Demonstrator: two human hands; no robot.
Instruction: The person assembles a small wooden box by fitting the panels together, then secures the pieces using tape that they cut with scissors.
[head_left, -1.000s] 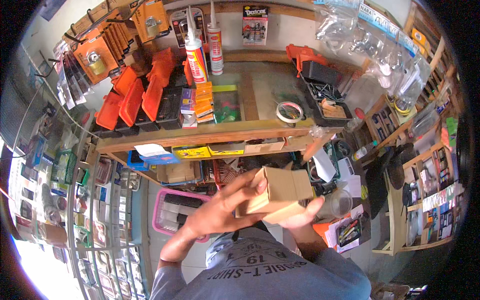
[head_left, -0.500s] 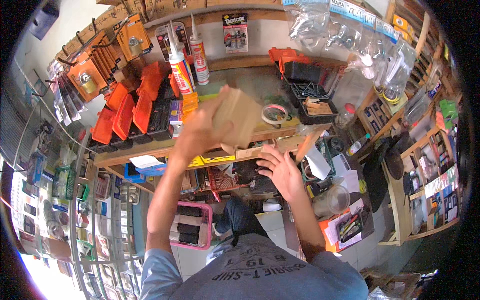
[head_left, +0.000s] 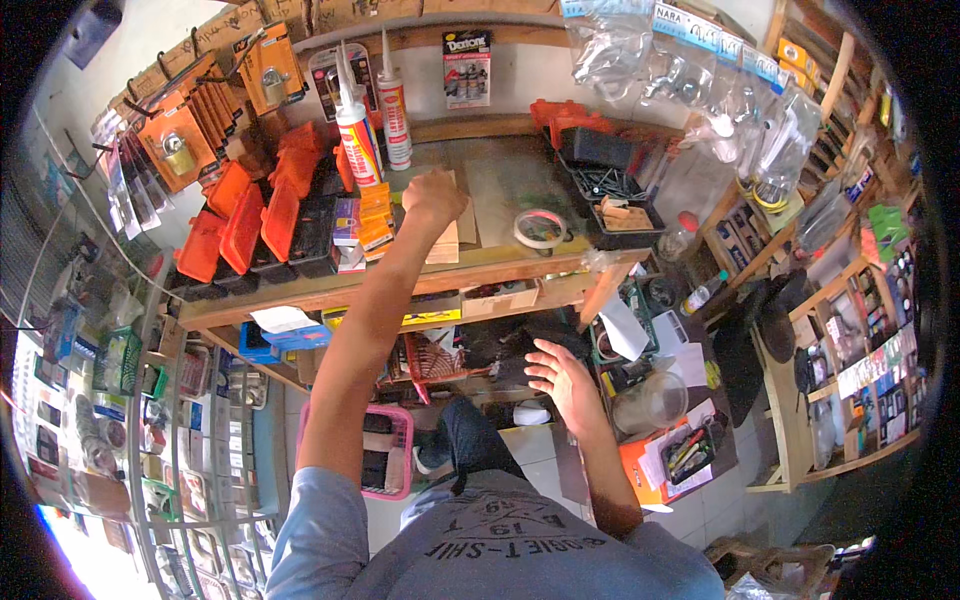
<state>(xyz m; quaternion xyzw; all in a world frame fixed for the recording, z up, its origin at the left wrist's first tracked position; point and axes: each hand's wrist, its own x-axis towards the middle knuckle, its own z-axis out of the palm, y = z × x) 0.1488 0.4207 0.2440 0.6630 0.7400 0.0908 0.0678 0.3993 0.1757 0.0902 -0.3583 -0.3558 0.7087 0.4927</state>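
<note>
My left hand (head_left: 436, 200) reaches over the wooden shelf with its fingers curled down on a light-brown cardboard box (head_left: 444, 246). The hand and wrist cover much of the box, and the fingertips are hidden. Just left of it stand small orange boxes (head_left: 376, 218). Two sealant tubes (head_left: 396, 120) with long nozzles rise behind the hand. To its right a roll of tape (head_left: 540, 229) lies flat on the shelf. My right hand (head_left: 562, 382) hangs in the air below the shelf's front edge, fingers spread, holding nothing.
Orange-lidded black bins (head_left: 240, 235) line the shelf's left end. A black tray of screws (head_left: 610, 183) sits at its right. Below are a pink basket (head_left: 408, 440), a clear round tub (head_left: 650, 402) and papers. Wire racks (head_left: 145, 420) run along the left.
My left hand has brought the cardboard box down onto the shelf, away from me. My right hand has dropped lower, away from the shelf edge.
</note>
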